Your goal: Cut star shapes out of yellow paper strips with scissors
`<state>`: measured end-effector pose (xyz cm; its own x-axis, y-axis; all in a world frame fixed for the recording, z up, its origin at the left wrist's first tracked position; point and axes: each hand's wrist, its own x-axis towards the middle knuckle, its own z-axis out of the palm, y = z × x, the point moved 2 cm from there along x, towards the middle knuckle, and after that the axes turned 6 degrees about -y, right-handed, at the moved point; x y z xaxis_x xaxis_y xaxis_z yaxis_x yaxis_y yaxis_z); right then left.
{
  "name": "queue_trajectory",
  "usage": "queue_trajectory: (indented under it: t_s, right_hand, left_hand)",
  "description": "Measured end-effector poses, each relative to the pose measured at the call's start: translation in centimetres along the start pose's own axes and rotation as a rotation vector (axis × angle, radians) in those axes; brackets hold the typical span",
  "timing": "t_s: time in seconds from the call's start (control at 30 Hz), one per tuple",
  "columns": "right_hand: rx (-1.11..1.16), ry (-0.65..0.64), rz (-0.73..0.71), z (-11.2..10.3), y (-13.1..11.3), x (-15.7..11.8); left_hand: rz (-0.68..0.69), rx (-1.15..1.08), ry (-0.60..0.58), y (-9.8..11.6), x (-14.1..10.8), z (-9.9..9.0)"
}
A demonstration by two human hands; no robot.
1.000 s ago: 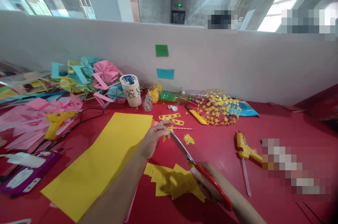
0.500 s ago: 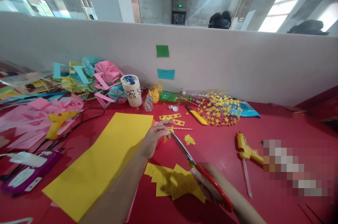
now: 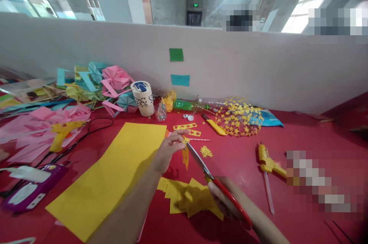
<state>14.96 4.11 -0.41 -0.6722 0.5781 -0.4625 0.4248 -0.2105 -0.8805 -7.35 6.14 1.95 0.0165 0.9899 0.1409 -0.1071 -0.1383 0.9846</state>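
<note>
My left hand (image 3: 170,149) pinches a small piece of yellow paper (image 3: 185,156), part of which hangs below the fingertips. Wrapped around the red handles of a pair of scissors (image 3: 199,159) is my right hand (image 3: 225,198); the blade tips meet the paper beside my left fingers. Under the scissors lie several yellow paper squares (image 3: 179,194) with faint markings. A small pile of cut yellow stars (image 3: 206,151) sits just right of the blades. Yellow strips with star-shaped holes (image 3: 185,126) lie behind my left hand.
A large yellow sheet (image 3: 115,171) spreads to the left. Glue guns (image 3: 267,161) lie at both sides, with a purple power strip (image 3: 36,190) front left. Behind are a cup (image 3: 145,100), a utility knife (image 3: 215,126), a star-covered bottle (image 3: 241,117) and folded paper shapes (image 3: 116,77).
The yellow paper now hangs lower and longer from my left fingers. The scissors have shifted very slightly, their tips still at the paper.
</note>
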Motion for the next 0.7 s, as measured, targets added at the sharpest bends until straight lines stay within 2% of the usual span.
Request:
queue_trajectory:
  t_s: [0.2,0.5,0.7]
  right_hand:
    - [-0.002,-0.005,-0.053,0.2,0.1,0.0]
    - [0.006,-0.006,0.003,0.4,2.1,1.0]
    - [0.029,0.026,-0.059,0.4,2.1,0.9]
  left_hand:
    - [0.035,0.075,-0.008,0.2,0.1,0.0]
    - [0.065,0.225,-0.019,0.5,-0.2,0.6]
    - [0.065,0.267,-0.008,0.8,-0.2,0.8]
